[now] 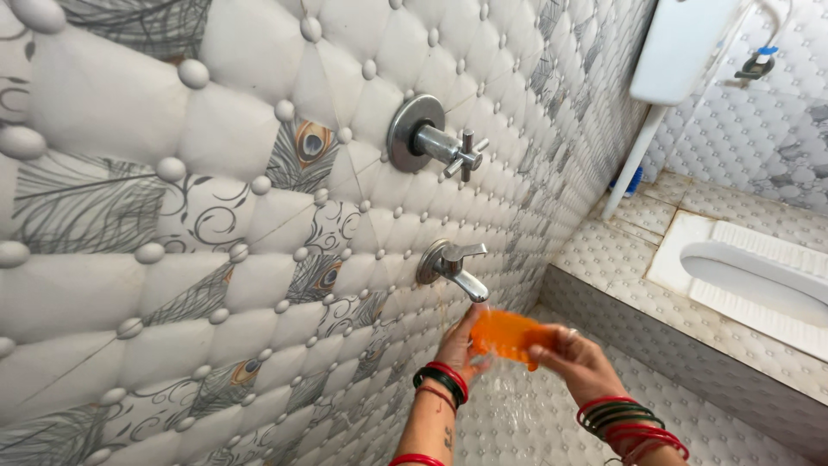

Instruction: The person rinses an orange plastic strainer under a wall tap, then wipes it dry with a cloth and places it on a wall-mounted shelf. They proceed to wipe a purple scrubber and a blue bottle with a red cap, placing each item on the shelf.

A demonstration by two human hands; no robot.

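Flat orange plastic scrubber held under the lower chrome tap spout, gripped by both hands: left hand behind it, right hand pinching its right edge. Water falls thinly past the scrubber to the dotted white floor tiles. Above: chrome cross-handle valve on the quilted-pattern wall tiles. Right: white squat toilet pan on a raised step; white cistern overhead. Scrubber looks translucent, wet, slightly blurred.

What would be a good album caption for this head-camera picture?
Both hands, left hand and right hand, hold an orange cloth under the lower wall tap.
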